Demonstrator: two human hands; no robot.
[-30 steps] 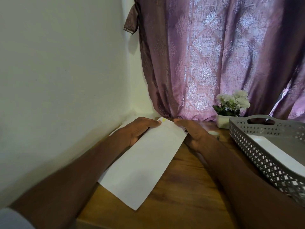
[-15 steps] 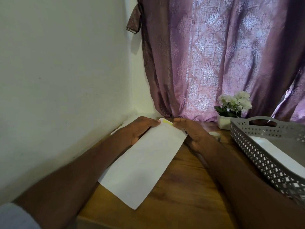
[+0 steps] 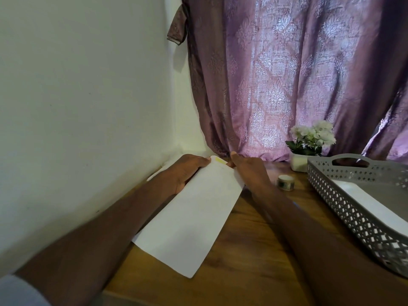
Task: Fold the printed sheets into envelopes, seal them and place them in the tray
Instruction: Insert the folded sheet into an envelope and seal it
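A long white folded paper sheet lies flat on the brown wooden table, left of the grey perforated plastic tray; its far end, marked by a small yellow strip, is held down at either corner by the left hand and right hand, fingers laid nearly straight. One white sheet is already seen inside the tray. Folding is judged done for this piece; sealing appears underway and transfer to the tray remains.
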